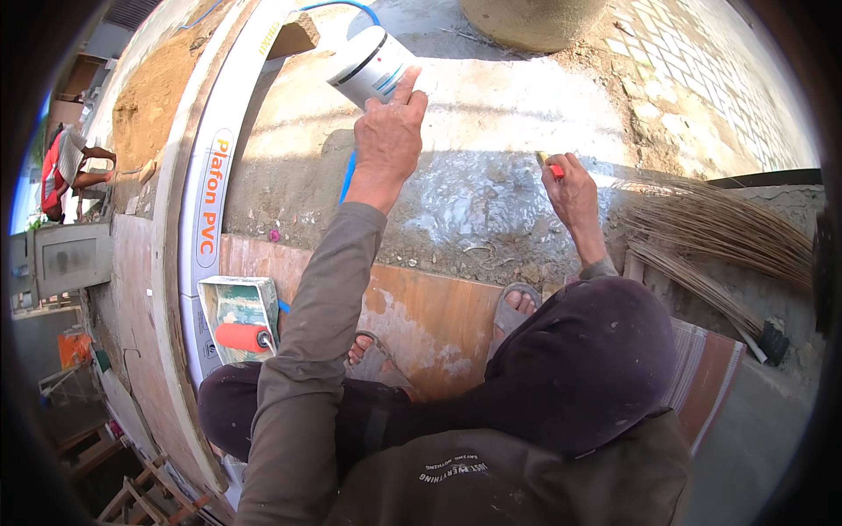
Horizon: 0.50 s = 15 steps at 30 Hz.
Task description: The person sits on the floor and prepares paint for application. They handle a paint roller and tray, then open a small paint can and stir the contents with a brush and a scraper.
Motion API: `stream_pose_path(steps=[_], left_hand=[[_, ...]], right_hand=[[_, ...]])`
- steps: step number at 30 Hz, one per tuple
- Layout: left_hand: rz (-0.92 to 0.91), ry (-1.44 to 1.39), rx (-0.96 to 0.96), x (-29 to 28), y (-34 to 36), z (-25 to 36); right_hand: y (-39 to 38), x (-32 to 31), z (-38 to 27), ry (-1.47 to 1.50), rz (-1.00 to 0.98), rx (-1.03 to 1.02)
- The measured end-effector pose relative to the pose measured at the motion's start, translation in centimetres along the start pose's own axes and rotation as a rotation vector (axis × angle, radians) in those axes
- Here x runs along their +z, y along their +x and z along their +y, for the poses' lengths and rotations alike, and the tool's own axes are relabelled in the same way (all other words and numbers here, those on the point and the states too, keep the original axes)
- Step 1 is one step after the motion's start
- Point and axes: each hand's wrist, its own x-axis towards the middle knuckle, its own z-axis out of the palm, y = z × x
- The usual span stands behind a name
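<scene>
My left hand (387, 140) grips a white cylindrical tub (367, 63) with a dark band, held tilted over the pale ground. My right hand (570, 197) is closed on a small red-handled brush (556, 170), above a wet whitish patch (469, 206) on the concrete. A blue hose (346, 180) runs behind my left wrist. Left of my left forearm, a paint tray (239, 294) holds an orange roller (237, 337).
A long white packaged panel (199, 272) runs along my left beside wooden boards. Beneath my sandalled feet is plywood (447, 324). Bundled sticks (719, 228) lie right, a large rounded vessel (531, 19) stands ahead. Another person in red and grey (61, 171) bends at far left.
</scene>
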Motion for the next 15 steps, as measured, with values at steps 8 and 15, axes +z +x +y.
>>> stream_pose_path(steps=[8,15], left_hand=[[-0.076,-1.553,-0.82,0.7,-6.1,-2.1],[-0.257,-1.852,-0.907,0.8,-9.7,-1.9]], right_hand=[[-1.6,0.9,5.2,1.06,0.311,0.791],[-11.5,2.1,9.2,1.35,0.365,1.175]])
